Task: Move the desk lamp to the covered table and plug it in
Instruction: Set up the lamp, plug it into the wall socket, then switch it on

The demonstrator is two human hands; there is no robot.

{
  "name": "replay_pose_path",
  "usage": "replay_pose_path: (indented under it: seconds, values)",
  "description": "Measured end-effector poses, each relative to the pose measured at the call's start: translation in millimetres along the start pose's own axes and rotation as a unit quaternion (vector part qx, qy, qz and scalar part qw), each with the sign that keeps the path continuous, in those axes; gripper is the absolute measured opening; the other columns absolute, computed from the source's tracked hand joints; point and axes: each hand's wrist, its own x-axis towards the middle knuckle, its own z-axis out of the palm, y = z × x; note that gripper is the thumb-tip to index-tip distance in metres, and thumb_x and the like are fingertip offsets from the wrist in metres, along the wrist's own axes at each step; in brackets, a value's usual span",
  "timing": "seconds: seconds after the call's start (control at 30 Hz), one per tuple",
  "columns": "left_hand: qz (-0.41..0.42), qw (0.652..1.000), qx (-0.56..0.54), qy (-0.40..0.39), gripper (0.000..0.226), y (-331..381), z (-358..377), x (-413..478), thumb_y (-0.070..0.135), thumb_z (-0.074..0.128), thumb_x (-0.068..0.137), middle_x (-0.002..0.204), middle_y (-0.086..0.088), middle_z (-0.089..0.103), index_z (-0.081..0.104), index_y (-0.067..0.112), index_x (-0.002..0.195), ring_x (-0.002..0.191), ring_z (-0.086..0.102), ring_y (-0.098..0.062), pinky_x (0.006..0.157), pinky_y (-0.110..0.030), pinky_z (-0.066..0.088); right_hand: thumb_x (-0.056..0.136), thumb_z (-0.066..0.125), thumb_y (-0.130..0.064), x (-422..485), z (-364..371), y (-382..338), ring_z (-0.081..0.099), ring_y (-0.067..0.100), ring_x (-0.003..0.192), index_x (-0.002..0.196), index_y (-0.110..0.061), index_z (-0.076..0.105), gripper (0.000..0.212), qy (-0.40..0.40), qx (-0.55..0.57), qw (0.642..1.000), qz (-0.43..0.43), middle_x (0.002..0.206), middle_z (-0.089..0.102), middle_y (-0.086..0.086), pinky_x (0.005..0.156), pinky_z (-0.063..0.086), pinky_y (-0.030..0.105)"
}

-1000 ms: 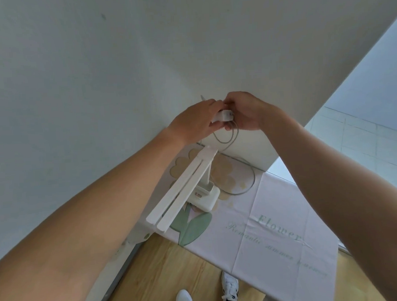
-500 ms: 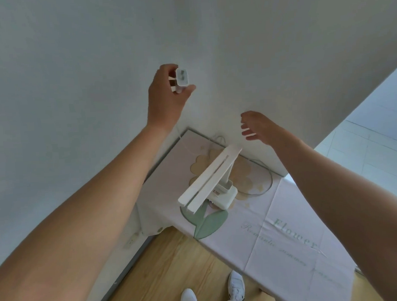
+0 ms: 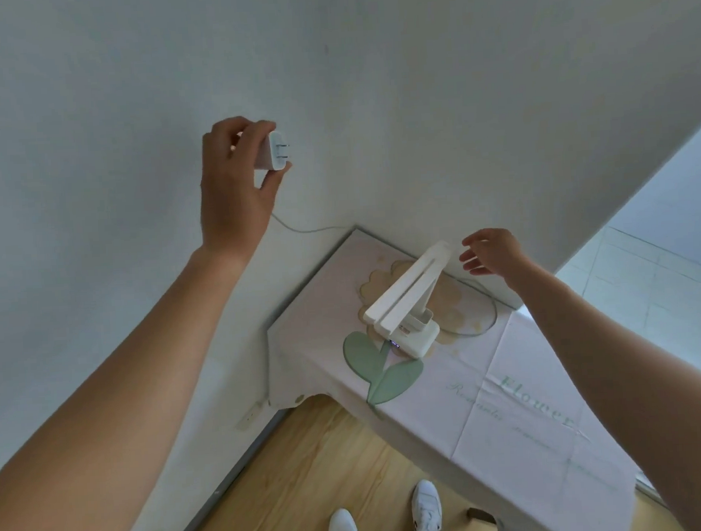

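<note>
The white desk lamp (image 3: 404,307) stands folded on the covered table (image 3: 510,399), near its far corner against the wall. My left hand (image 3: 231,190) is raised high at the wall and grips the lamp's white plug adapter (image 3: 274,151), prongs pointing right. A thin white cable (image 3: 310,228) runs from that hand down to the table and loops behind the lamp. My right hand (image 3: 490,252) hovers open just right of the lamp's upper end, holding nothing.
A white wall socket (image 3: 251,416) sits low on the wall, left of the table's corner. The tablecloth is pale pink with a flower print. Wooden floor (image 3: 311,482) and my white shoes (image 3: 426,509) lie below. A tiled floor (image 3: 646,282) shows at the right.
Both hands were together on the plug above the lamp. My left hand has since carried the plug up and left along the wall, and my right hand let go and dropped beside the lamp.
</note>
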Motion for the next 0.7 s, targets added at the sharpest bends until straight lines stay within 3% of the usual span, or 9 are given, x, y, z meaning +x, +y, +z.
replay_pose_path:
  seconds: [0.13, 0.27, 0.43, 0.57, 0.7]
  values:
    - [0.022, 0.998, 0.064, 0.011, 0.042, -20.3, -37.2, -31.4, 0.023, 0.075, 0.093, 0.126, -0.012, 0.060, 0.063, 0.018, 0.133, 0.113, 0.051, -0.030, 0.087, -0.037, 0.049, 0.100, 0.050, 0.002, -32.7, 20.6, 43.1, 0.066, 0.034, 0.078, 0.131, -0.002, 0.058, 0.032, -0.015, 0.002, 0.998, 0.058, 0.113, 0.069, 0.027, 0.086, 0.058, 0.047]
    - [0.032, 0.988, 0.126, -0.082, 0.047, -36.7, -62.5, -70.6, 0.041, 0.077, 0.089, 0.112, -0.009, 0.062, 0.065, 0.021, 0.130, 0.096, 0.060, -0.032, 0.081, -0.042, 0.041, 0.103, 0.051, -0.001, -59.1, 48.3, 66.0, 0.064, 0.030, 0.082, 0.144, -0.010, 0.050, 0.042, -0.051, 0.096, 0.991, 0.083, 0.119, 0.062, 0.021, 0.079, 0.056, 0.040]
    - [-0.067, 0.973, 0.056, -0.215, 0.052, -49.5, -72.4, -135.6, 0.053, 0.073, 0.091, 0.115, -0.003, 0.060, 0.062, 0.026, 0.134, 0.085, 0.067, -0.034, 0.077, -0.043, 0.055, 0.097, 0.061, 0.001, -62.1, 67.8, 68.3, 0.061, 0.026, 0.107, 0.145, -0.011, 0.046, 0.052, -0.044, 0.053, 0.997, -0.027, 0.139, 0.058, 0.019, 0.090, 0.051, 0.047]
    - [-0.127, 0.957, 0.007, -0.262, 0.052, -57.5, -69.1, -181.5, 0.057, 0.067, 0.095, 0.122, 0.004, 0.059, 0.057, 0.027, 0.136, 0.093, 0.068, -0.024, 0.069, -0.032, 0.052, 0.095, 0.070, -0.009, -53.3, 73.1, 60.7, 0.066, 0.024, 0.109, 0.135, -0.010, 0.056, 0.042, -0.035, 0.009, 0.998, -0.055, 0.132, 0.066, 0.011, 0.092, 0.054, 0.051]
    - [-0.193, 0.944, -0.036, -0.266, 0.048, -59.6, -63.3, -214.0, 0.054, 0.068, 0.096, 0.128, 0.006, 0.060, 0.057, 0.028, 0.135, 0.102, 0.067, -0.019, 0.076, -0.034, 0.057, 0.095, 0.071, -0.021, -38.7, 80.8, 64.3, 0.068, 0.033, 0.112, 0.125, -0.009, 0.063, 0.033, -0.009, -0.070, 0.993, -0.095, 0.123, 0.071, 0.009, 0.098, 0.053, 0.058]
